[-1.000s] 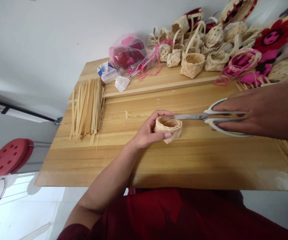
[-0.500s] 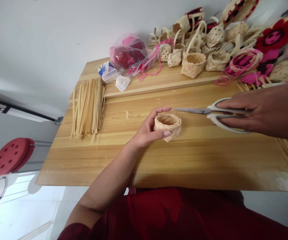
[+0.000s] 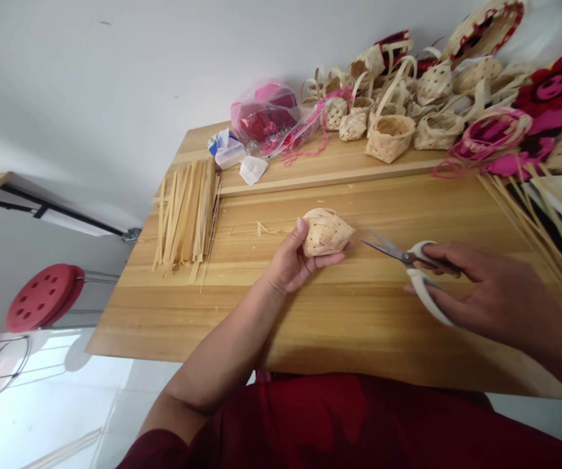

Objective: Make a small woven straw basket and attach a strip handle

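Left hand [image 3: 290,262], above the pale wooden table [image 3: 359,319], grasps the small woven straw basket [image 3: 327,232], now tipped on its side where it stood mouth-up half a second earlier. Right hand [image 3: 495,293], closed around the white-handled steel scissors [image 3: 407,257], has drawn back and sunk toward the tabletop, blades slightly parted and clear of the basket. The basket's tight plaited base faces the camera.

Left hand [image 3: 290,264] gripping woven basket [image 3: 326,232], right hand [image 3: 493,293] holding scissors [image 3: 410,260]
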`<state>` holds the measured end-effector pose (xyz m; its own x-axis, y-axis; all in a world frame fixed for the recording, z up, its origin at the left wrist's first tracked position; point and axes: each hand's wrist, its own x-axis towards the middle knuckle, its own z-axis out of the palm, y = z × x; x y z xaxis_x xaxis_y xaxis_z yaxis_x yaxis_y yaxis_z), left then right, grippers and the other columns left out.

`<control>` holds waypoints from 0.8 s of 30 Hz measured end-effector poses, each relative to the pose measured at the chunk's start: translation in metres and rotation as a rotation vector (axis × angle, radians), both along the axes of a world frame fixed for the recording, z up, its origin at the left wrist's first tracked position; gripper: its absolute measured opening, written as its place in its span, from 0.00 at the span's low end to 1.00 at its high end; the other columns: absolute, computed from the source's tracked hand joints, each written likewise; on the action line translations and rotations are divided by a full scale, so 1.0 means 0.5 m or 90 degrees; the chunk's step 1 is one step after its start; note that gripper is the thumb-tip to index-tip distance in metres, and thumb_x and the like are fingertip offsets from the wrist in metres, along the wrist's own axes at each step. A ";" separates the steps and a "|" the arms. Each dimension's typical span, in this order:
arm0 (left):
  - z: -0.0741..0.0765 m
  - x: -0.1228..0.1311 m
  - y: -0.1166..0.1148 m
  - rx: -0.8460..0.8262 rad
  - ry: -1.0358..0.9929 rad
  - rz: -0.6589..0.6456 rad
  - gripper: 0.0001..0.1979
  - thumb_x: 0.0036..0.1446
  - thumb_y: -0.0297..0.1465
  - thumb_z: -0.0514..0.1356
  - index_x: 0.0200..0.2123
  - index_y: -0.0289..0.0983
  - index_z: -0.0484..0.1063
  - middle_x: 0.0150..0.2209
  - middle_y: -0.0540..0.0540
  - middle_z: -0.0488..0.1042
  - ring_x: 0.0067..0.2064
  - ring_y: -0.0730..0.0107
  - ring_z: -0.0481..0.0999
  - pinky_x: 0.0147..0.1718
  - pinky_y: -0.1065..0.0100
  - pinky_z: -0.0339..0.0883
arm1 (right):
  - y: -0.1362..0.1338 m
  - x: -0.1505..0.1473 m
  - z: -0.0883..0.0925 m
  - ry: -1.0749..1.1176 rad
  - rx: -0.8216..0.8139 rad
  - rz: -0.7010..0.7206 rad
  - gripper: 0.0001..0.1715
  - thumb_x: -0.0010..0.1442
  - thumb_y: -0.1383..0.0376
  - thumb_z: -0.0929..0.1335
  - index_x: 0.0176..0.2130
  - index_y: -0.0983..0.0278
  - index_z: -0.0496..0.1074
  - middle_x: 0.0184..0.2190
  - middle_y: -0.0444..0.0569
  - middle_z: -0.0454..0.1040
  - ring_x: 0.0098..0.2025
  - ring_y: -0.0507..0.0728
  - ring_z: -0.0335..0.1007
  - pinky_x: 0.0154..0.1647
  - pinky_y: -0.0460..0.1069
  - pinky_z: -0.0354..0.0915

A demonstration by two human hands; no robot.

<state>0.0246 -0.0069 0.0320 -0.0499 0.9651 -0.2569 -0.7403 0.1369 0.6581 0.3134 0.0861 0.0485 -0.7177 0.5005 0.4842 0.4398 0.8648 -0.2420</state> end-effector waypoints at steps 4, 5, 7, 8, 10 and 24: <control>0.007 0.001 0.003 -0.049 -0.045 0.022 0.32 0.75 0.50 0.49 0.68 0.32 0.67 0.53 0.33 0.83 0.50 0.51 0.87 0.42 0.61 0.84 | -0.025 -0.029 -0.031 0.032 0.026 -0.015 0.22 0.64 0.55 0.73 0.53 0.62 0.73 0.45 0.56 0.83 0.39 0.63 0.82 0.41 0.56 0.75; 0.008 0.002 0.003 -0.054 -0.050 0.025 0.33 0.76 0.50 0.48 0.68 0.32 0.67 0.53 0.33 0.83 0.50 0.52 0.87 0.43 0.61 0.84 | -0.029 -0.037 -0.034 0.040 0.032 -0.021 0.23 0.64 0.54 0.73 0.54 0.61 0.72 0.45 0.55 0.83 0.41 0.64 0.81 0.42 0.57 0.75; 0.007 0.004 0.004 -0.063 -0.055 0.033 0.32 0.76 0.50 0.48 0.68 0.32 0.68 0.52 0.33 0.83 0.49 0.54 0.87 0.45 0.61 0.84 | -0.033 -0.054 -0.038 0.049 0.041 -0.038 0.22 0.64 0.55 0.74 0.54 0.60 0.71 0.45 0.55 0.82 0.42 0.65 0.81 0.43 0.58 0.75; 0.006 0.004 0.004 -0.067 -0.056 0.038 0.31 0.76 0.49 0.48 0.68 0.33 0.68 0.52 0.34 0.84 0.49 0.55 0.87 0.47 0.60 0.84 | -0.034 -0.062 -0.038 0.052 0.042 -0.044 0.22 0.64 0.57 0.74 0.54 0.59 0.71 0.44 0.54 0.82 0.42 0.65 0.81 0.43 0.57 0.74; 0.005 0.006 0.004 -0.071 -0.059 0.048 0.30 0.77 0.48 0.48 0.67 0.33 0.69 0.51 0.35 0.84 0.50 0.57 0.87 0.52 0.58 0.82 | -0.036 -0.077 -0.037 0.067 0.042 -0.044 0.21 0.64 0.58 0.73 0.54 0.59 0.71 0.42 0.53 0.82 0.40 0.63 0.80 0.41 0.56 0.73; 0.007 0.004 0.008 -0.095 -0.064 0.045 0.34 0.75 0.52 0.46 0.70 0.34 0.67 0.49 0.37 0.85 0.41 0.62 0.88 0.44 0.62 0.84 | -0.026 -0.091 -0.040 0.057 0.104 -0.012 0.18 0.64 0.58 0.74 0.52 0.60 0.74 0.43 0.52 0.84 0.36 0.61 0.81 0.38 0.53 0.73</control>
<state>0.0266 -0.0031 0.0358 -0.0829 0.9112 -0.4035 -0.8129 0.1724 0.5563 0.2676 0.0732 0.0285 -0.6589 0.4230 0.6220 0.4396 0.8875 -0.1380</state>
